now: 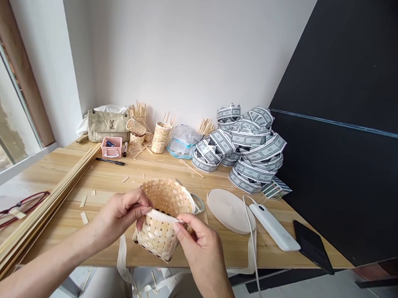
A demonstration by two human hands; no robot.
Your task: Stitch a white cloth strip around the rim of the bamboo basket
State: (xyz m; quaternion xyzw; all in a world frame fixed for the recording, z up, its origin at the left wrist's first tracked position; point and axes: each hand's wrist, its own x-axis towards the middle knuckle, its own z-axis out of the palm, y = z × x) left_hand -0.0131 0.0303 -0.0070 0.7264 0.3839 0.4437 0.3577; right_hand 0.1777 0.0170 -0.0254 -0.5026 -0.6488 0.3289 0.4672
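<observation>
A woven wood-strip basket (159, 239) stands tilted at the table's front edge, between my hands. White cloth tape (164, 216) is folded over its near rim. My left hand (129, 207) pinches the tape against the rim on the left, thumb and index finger closed. On the right, my right hand (202, 245) has its thumb and index finger closed at the taped rim. A thin dark line shows at those fingertips, too small to name. A brass-coloured thimble ring (190, 231) sits on a right finger. Loose tape (122, 254) hangs below the basket.
A flat roll of cloth tape (229, 209) lies right of the basket, beside a white power bank (275, 226) with a cable and a black phone (312, 244). Long wood strips (49, 203) and red glasses (15, 212) lie left. Behind are a pink box (111, 149) and patterned bands (252, 147).
</observation>
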